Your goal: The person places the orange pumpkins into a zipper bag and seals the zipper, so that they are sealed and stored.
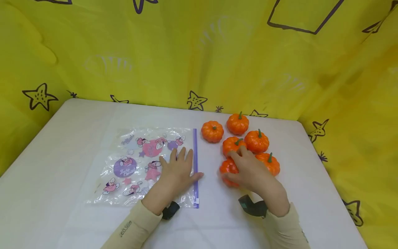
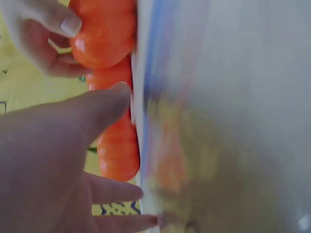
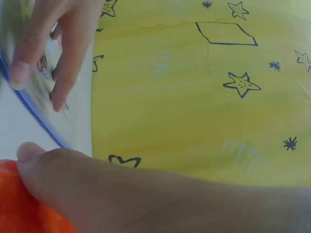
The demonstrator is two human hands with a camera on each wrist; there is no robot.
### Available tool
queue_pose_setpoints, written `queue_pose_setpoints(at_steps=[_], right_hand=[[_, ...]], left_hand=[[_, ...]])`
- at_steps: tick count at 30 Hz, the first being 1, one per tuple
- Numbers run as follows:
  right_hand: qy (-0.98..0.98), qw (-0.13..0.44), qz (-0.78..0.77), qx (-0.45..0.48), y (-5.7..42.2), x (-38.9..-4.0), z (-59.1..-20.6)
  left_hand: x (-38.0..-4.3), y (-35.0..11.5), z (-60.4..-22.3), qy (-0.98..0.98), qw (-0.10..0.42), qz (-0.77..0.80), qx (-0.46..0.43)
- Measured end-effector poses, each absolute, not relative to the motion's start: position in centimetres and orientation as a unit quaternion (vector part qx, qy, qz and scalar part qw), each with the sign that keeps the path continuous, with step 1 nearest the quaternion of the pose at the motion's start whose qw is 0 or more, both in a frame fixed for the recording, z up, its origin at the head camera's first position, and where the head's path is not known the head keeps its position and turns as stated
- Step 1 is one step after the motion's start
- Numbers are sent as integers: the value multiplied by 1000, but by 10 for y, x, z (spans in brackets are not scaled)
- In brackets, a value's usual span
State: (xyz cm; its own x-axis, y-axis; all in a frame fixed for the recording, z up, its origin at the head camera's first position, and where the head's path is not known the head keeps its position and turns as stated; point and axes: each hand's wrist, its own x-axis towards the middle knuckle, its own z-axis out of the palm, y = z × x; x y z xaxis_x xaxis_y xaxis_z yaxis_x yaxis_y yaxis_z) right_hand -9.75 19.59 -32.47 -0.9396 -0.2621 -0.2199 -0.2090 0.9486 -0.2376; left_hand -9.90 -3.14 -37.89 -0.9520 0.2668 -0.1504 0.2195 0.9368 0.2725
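A clear zip bag (image 1: 124,186) with pink and purple cartoon prints lies flat, its purple zip strip (image 1: 195,152) along the right side. My left hand (image 1: 177,171) rests on the bag near that strip, fingers spread and thumb reaching past it. Over the nearest orange toy pumpkin (image 1: 228,169) is my right hand (image 1: 250,169), thumb on one side and curled fingers on the other, gripping it. The left wrist view shows the right thumb against that pumpkin (image 2: 104,34). In the right wrist view, only part of the pumpkin (image 3: 24,204) shows beneath the thumb.
Several more pumpkins with green stems stand close together: one at the left (image 1: 212,131), one at the back (image 1: 237,124), and others (image 1: 256,141) beside my right hand. They sit on a white table (image 1: 49,155). A yellow patterned cloth (image 1: 174,52) hangs behind and beside it.
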Motion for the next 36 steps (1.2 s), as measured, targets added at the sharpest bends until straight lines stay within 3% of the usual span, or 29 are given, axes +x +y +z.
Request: queue_pose_setpoints(at_steps=[7,20,28,36], right_hand=[[973,165,-115,-116,191,-95,-325],[976,99,-136,-140,190,-96,-328],[968,66,-186,-158,193,-93,-327],[950,46,-230,-205,192,-98,-332]], left_hand=[[-93,-26,-384,986,69,95,122],[-87,-24,-387,986,-5,102,130],[-88,-21,-386,985,4,129,114],[-87,-21,-387,984,-26,138,113]])
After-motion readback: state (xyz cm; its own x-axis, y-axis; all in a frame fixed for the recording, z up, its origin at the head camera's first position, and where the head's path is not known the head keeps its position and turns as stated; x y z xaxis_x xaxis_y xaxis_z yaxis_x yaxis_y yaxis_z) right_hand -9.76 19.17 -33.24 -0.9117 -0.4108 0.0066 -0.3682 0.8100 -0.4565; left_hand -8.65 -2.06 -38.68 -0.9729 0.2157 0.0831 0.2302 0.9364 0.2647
